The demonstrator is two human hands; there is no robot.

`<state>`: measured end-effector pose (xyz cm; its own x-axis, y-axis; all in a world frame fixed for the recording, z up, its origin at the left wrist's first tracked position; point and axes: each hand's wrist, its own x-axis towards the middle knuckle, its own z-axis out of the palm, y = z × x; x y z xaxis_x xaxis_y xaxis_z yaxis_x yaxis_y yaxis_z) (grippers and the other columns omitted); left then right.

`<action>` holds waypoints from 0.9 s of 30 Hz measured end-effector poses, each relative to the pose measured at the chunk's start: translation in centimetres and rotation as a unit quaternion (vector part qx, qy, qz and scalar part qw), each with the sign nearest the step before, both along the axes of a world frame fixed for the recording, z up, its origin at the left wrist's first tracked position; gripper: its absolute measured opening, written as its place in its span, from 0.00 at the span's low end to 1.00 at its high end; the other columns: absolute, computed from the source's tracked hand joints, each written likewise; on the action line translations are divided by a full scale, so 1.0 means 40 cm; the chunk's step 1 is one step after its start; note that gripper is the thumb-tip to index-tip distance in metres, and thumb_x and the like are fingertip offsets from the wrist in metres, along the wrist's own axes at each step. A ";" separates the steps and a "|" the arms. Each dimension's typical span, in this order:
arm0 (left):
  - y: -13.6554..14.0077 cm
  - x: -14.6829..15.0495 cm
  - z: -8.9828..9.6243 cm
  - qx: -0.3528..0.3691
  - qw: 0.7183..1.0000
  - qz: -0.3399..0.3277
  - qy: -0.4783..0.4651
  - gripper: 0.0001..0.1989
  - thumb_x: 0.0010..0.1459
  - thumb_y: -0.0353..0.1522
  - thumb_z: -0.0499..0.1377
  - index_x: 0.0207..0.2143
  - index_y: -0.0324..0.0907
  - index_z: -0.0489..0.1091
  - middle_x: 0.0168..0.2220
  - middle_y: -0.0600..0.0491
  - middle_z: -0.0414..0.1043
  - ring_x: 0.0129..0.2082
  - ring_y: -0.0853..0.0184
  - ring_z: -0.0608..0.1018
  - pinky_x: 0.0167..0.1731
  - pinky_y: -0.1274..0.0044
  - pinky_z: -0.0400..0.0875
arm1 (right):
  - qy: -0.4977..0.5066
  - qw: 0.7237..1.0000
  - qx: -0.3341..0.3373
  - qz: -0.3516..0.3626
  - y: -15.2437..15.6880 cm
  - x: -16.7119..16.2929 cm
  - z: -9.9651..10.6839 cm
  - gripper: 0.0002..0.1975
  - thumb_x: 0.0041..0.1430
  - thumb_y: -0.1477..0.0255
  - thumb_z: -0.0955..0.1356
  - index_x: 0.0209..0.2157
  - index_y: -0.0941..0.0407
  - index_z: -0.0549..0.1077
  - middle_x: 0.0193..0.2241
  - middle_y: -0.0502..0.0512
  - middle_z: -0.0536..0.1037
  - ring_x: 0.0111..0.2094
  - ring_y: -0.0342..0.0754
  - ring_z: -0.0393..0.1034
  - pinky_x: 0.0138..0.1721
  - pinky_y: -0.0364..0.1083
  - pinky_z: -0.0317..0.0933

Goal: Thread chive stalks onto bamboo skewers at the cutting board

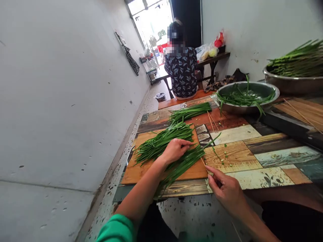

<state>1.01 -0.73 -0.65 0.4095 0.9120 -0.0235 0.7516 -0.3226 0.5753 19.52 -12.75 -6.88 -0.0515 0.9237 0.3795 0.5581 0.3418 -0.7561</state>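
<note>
My left hand [176, 148] is on a row of green garlic chives [183, 165], its fingers partly curled over the stems near their cut ends. The undersides of those fingers are hidden. In a pinch of thumb and forefinger, my right hand [224, 188] holds a thin wooden skewer [203, 162], whose far end meets the chives at the board's right edge. Beneath them lies a wooden cutting board [146, 173]. Behind my left hand is a larger pile of chives [161, 143], with another bundle [191, 111] on the table beyond.
Two loose skewers [211, 121] and chive scraps [225, 155] lie on the patterned table [244, 179]. At the right stand a metal bowl [239, 108] of chives, a fuller basin [290, 82] and a dark tray [290, 127] with skewers. A person [181, 72] sits ahead, back turned.
</note>
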 end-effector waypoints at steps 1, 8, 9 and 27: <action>0.000 0.000 -0.002 -0.004 1.000 0.001 -0.005 0.16 0.55 0.29 0.54 0.43 0.41 0.77 0.29 0.55 0.77 0.24 0.73 0.70 0.29 0.82 0.63 | 0.000 1.000 0.008 0.002 0.001 0.001 -0.004 0.17 0.59 0.71 0.61 0.42 0.64 0.76 0.16 0.48 0.72 0.15 0.39 0.63 0.17 0.38 0.59; 0.007 -0.006 -0.018 -0.012 0.999 -0.008 -0.034 0.16 0.55 0.29 0.54 0.44 0.41 0.76 0.26 0.55 0.76 0.22 0.74 0.68 0.25 0.83 0.60 | -0.012 0.999 0.033 0.002 0.006 0.007 -0.013 0.17 0.59 0.70 0.61 0.41 0.64 0.76 0.16 0.49 0.72 0.14 0.39 0.62 0.16 0.37 0.58; 0.008 -0.007 -0.020 -0.016 0.999 -0.007 -0.042 0.16 0.55 0.29 0.54 0.44 0.40 0.76 0.28 0.55 0.76 0.23 0.74 0.68 0.26 0.83 0.61 | -0.012 1.000 0.028 0.002 0.004 0.006 -0.009 0.17 0.59 0.69 0.62 0.41 0.64 0.76 0.16 0.49 0.72 0.14 0.39 0.62 0.16 0.37 0.58; 0.020 -0.004 -0.021 -0.031 0.997 0.016 -0.068 0.13 0.54 0.29 0.57 0.41 0.38 0.77 0.28 0.55 0.77 0.25 0.73 0.73 0.28 0.83 0.66 | 0.013 1.000 -0.014 0.003 0.000 0.002 0.004 0.16 0.59 0.71 0.63 0.44 0.64 0.75 0.16 0.46 0.70 0.16 0.38 0.62 0.18 0.38 0.57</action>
<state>0.85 0.06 -1.49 0.3826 0.9235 -0.0260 0.6742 -0.2599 0.6913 19.58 -12.74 -6.74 -0.0479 0.9338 0.3546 0.5353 0.3238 -0.7802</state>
